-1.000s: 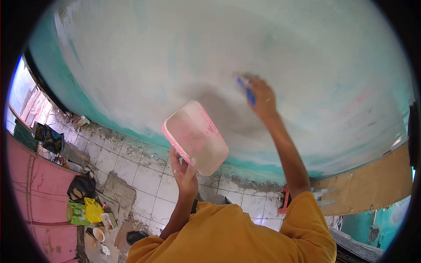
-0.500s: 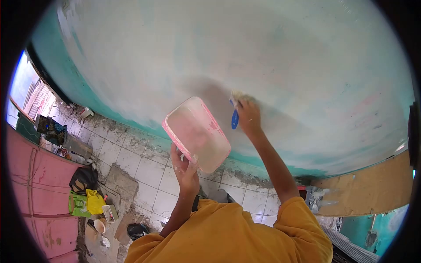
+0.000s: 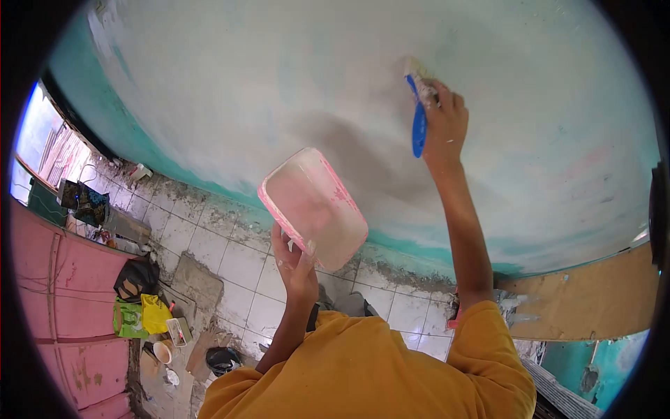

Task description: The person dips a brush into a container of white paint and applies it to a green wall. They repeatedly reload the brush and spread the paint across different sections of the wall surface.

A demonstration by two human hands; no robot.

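Two holds are shown: the right hand (image 3: 447,130), fingers closed around a blue-handled brush (image 3: 419,130) right of upper centre, angles its bristles toward the pale wall (image 3: 209,84); the left hand (image 3: 297,274), fingers clasping a pink-rimmed tub (image 3: 343,197) at centre, apparently keeps its opening accessible.

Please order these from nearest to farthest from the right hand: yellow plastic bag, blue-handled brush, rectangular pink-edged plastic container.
1. Blue-handled brush: held in the right hand.
2. Rectangular pink-edged plastic container: to the left, in the left hand.
3. Yellow plastic bag: far left, on the floor.
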